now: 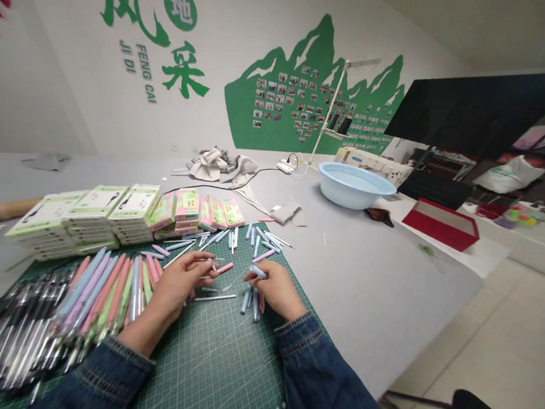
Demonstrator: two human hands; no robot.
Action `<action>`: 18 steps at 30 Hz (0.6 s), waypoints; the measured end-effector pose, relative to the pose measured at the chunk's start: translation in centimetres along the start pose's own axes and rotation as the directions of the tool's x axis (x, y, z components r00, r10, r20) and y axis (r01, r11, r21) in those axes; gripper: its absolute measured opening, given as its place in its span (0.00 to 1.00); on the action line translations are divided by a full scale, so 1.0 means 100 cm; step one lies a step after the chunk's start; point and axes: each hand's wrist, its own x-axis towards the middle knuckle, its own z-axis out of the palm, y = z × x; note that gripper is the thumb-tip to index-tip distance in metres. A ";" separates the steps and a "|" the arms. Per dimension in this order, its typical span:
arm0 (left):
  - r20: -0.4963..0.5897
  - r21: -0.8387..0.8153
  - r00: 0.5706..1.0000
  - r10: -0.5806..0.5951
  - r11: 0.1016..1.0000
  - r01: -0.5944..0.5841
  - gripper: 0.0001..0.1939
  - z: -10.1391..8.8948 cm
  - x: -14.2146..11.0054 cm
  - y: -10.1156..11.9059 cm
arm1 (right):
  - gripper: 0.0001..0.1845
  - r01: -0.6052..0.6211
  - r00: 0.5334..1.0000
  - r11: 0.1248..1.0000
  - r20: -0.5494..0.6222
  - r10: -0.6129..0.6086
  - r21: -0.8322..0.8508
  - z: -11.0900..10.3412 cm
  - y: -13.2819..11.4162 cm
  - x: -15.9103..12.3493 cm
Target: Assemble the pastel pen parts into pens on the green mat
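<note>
My left hand (pixel 184 281) is over the green cutting mat (pixel 225 359), its thumb and fingers pinched together around something small and pale that I cannot make out. Close to those fingertips is a short pink pen barrel (pixel 225 268). A light blue pen barrel (pixel 259 271) is gripped between the thumb and fingers of my right hand (pixel 278 289). Just below that hand lie several short blue pen parts (pixel 245 301). A thin white refill (pixel 215 298) rests on the mat between my hands. More loose blue and purple pen parts (pixel 263 256) are scattered at the mat's far edge.
Pastel pens (pixel 103 288) and clear black-gripped pens (pixel 8 334) lie in rows at left. Behind them stand stacked white-green boxes (pixel 94 205) and pink-green boxes (pixel 187 205). Farther back are crumpled grey cloth (pixel 219 165), a blue basin (pixel 354 189) and a red box (pixel 440 225).
</note>
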 end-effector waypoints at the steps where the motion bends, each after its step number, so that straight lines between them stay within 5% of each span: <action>1: -0.003 -0.028 0.999 -0.032 0.999 0.031 0.19 0.001 -0.004 -0.001 | 0.13 0.008 1.000 1.000 0.021 -0.007 -0.024 -0.001 0.000 -0.001; 7: 0.006 -0.122 0.996 -0.086 0.989 0.086 0.16 0.002 -0.013 0.001 | 0.11 0.028 1.000 0.995 0.001 -0.028 -0.096 0.012 0.004 -0.001; 18: 0.023 0.096 0.999 0.040 0.995 -0.042 0.18 -0.004 -0.014 0.001 | 0.09 -0.011 1.000 0.984 -0.019 0.014 0.179 0.012 -0.003 0.001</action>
